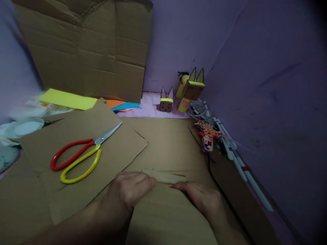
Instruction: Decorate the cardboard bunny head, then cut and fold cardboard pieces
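Note:
Low in the middle of the head view, a piece of brown cardboard (168,214) lies between my hands. Its far edge is folded over or has a narrow strip along it; I cannot tell which. My left hand (133,187) grips the far left corner, thumb on top. Opposite it, my right hand (201,197) holds the far right corner with the thumb pressed at the edge. The fingers beneath are hidden. Scissors (100,139) with one red and one yellow handle lie partly opened on a cardboard sheet (133,149) left of my hands.
Cardboard animal figures (166,104) with pointed ears stand at the back. Right lie a floral-patterned tool (208,136), its black cord (222,187) and white sticks (252,187). Yellow paper (68,99) lies back left before a leaning cardboard panel (94,58). A purple wall (276,102) bounds the right.

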`<state>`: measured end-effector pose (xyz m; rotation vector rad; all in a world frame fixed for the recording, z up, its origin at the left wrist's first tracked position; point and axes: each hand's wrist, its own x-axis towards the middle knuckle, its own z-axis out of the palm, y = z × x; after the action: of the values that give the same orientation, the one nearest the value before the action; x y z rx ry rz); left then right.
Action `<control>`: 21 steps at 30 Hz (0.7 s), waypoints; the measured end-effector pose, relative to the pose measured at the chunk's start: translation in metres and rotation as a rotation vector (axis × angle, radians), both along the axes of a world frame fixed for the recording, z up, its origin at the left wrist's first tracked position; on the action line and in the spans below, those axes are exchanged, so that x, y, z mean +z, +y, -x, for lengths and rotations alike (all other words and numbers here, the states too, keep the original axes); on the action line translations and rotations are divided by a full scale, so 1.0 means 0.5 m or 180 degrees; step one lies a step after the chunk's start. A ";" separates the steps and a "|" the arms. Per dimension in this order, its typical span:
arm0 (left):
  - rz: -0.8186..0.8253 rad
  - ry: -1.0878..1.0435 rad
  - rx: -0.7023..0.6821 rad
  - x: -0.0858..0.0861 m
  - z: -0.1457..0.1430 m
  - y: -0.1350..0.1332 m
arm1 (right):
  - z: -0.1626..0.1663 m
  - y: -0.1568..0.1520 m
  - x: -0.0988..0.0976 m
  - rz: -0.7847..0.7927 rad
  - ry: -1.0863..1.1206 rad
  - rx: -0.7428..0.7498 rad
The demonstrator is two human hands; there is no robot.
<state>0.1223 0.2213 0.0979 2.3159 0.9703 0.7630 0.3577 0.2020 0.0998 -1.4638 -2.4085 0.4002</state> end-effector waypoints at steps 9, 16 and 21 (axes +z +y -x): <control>-0.0293 0.0024 -0.0166 0.016 0.009 -0.006 | 0.000 -0.033 -0.008 -0.0345 0.0703 0.0467; -0.1504 0.0277 -0.0151 -0.021 0.009 -0.026 | 0.018 -0.039 -0.027 -0.0681 0.0694 0.0258; -0.1278 0.0175 -0.0058 -0.019 0.003 -0.016 | 0.011 -0.040 -0.029 -0.0132 0.0743 0.0137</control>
<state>0.1207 0.2133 0.0883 2.6953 0.8810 0.9639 0.3519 0.1819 0.0853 -1.2729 -2.2520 0.4984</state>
